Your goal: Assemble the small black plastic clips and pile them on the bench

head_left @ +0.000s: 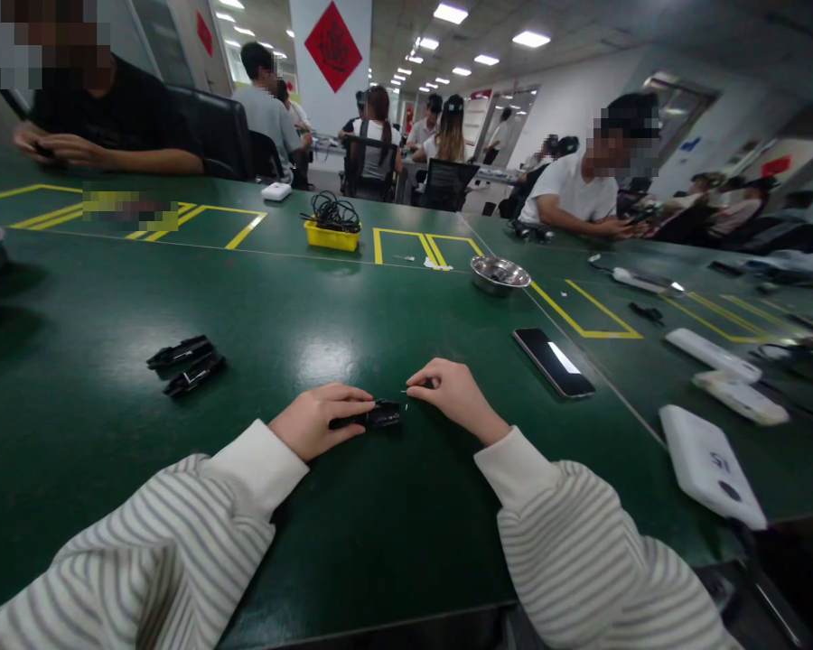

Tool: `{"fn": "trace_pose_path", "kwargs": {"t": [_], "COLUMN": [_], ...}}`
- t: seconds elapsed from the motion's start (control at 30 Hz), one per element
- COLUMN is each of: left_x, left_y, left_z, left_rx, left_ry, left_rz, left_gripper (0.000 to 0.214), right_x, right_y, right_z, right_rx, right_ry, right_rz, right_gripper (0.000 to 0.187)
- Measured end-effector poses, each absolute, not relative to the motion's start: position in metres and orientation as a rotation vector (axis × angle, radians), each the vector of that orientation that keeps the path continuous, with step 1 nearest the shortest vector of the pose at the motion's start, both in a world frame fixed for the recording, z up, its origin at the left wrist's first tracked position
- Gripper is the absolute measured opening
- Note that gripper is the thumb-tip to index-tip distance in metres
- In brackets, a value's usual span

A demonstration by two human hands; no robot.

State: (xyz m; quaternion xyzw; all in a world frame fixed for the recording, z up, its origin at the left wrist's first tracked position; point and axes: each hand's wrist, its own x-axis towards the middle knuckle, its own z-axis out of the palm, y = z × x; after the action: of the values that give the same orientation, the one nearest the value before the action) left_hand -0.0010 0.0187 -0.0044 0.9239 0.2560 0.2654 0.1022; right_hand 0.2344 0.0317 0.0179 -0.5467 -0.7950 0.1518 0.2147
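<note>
My left hand [325, 419] is closed around a small black plastic part [385, 413] on the green table, its right end sticking out past my fingertips. Just to the right, my right hand [457, 397] pinches a thin, light-coloured pin [405, 392] between thumb and fingertips. A tiny pale piece [406, 407] shows at the black part's right end; whether it is attached I cannot tell. Farther left lie two similar black plastic parts [195, 365], side by side. What the inside of the held part looks like is too dark to make out.
A phone [554, 363] lies right of my right hand. Beyond are a steel bowl [500, 274] and a yellow tray [331, 236] with black cables. White power banks [711, 465] line the right side. People sit across the green table [257, 280], which carries yellow tape outlines.
</note>
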Motion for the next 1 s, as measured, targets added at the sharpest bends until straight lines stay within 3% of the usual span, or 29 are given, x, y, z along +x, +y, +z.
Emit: {"fn": "trace_pose_path", "kwargs": {"t": [0.33,0.67,1.0], "left_x": [-0.002,0.0,0.001], "left_y": [0.019,0.018,0.018], "left_z": [-0.005,-0.004,-0.004], "left_rx": [2.735,2.741,2.742], "left_ry": [0.745,0.724,0.752], "left_rz": [0.784,0.798,0.752], "left_gripper": [0.025,0.025,0.027], "right_x": [0.229,0.203,0.192], "right_y": [0.02,0.003,-0.001], "right_z": [0.036,0.026,0.018], "right_rx": [-1.823,-1.161,-1.205], "right_ry": [-2.365,-2.186,-2.217], "right_rz": [0.509,0.664,0.529], "right_gripper": [0.004,0.009,0.008]}}
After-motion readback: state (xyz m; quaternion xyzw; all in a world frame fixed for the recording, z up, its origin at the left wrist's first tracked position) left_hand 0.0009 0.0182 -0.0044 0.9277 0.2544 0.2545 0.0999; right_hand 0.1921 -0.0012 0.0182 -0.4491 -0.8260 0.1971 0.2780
